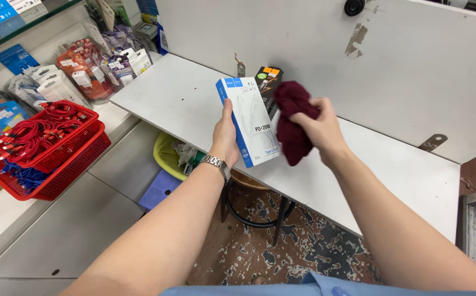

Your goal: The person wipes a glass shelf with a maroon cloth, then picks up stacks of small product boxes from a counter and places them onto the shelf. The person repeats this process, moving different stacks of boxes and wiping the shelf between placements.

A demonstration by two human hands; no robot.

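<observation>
My left hand (225, 137) grips a white and blue product box (249, 120) by its lower left edge and holds it upright above the white shelf (380, 170). A metal watch (216, 163) sits on that wrist. My right hand (320, 129) is closed on a bunched dark red cloth (293, 118), which presses against the right side of the box. A small black box with orange marks (268, 82) stands just behind, partly hidden by the cloth and the white box.
Two stacked red baskets (51, 145) of red and blue cables sit on the left counter. Packaged accessories (92, 68) lean behind them. Under the shelf are a yellow bin (166, 156), a purple stool (160, 189) and a round stool with a black frame (249, 205).
</observation>
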